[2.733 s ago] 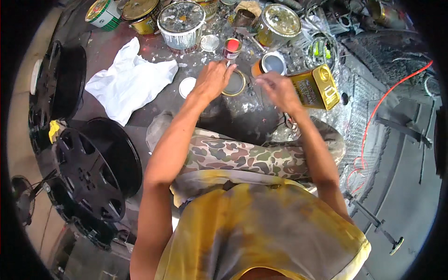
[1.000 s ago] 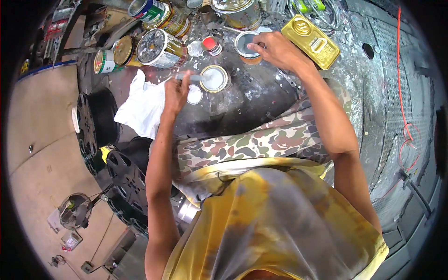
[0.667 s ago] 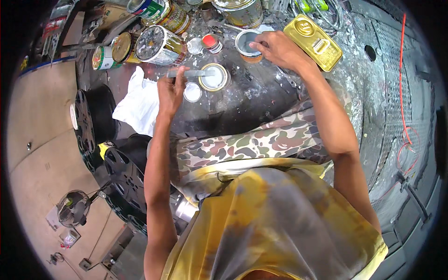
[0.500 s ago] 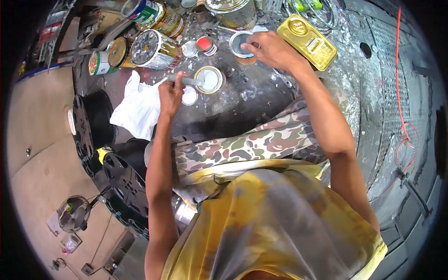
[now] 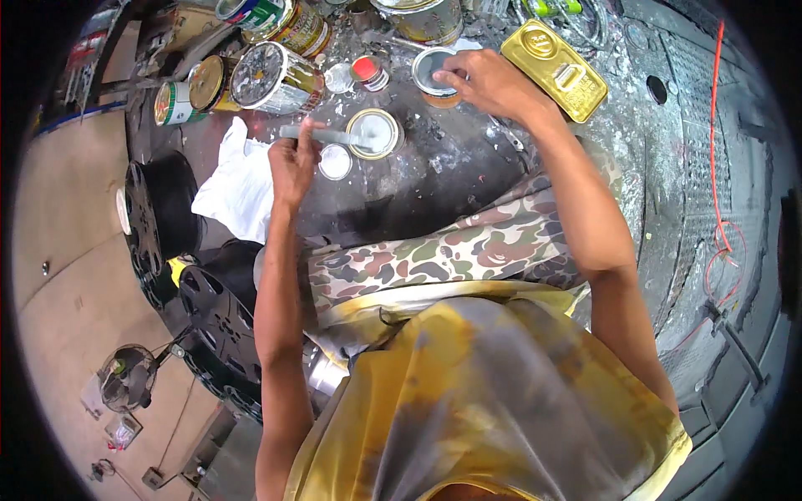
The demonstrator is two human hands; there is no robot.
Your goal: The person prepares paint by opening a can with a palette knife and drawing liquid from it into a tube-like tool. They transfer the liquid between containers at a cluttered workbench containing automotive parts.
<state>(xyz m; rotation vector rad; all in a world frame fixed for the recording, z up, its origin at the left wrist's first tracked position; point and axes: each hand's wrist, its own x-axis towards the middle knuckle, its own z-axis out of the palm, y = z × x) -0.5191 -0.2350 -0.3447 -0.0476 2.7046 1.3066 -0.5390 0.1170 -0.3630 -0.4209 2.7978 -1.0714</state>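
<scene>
My left hand [image 5: 292,167] is closed on a flat grey stirring stick [image 5: 326,134]. The stick's far end reaches into an open round tin [image 5: 351,149] of pale grey paint [image 5: 376,132]. Up and to the right, my right hand [image 5: 497,83] grips the right rim of another round can [image 5: 440,101] with grey in its top; the tips of some fingers are hard to make out there. A small white-faced round lid [image 5: 336,162] lies just below the paint tin. Left of my left hand is a crumpled white cloth [image 5: 234,188].
Paint-smeared cans [image 5: 271,79] crowd the far left, near a small red-topped jar [image 5: 368,68]. A gold rectangular tin [image 5: 555,71] lies right of my right hand. Black wheel-like discs [image 5: 217,309] stand at the left. A red cord [image 5: 713,142] hangs at the right.
My left hand has shifted left and slightly down, with the stick now lying more level across the paint tin's rim. My right hand stays at the other can.
</scene>
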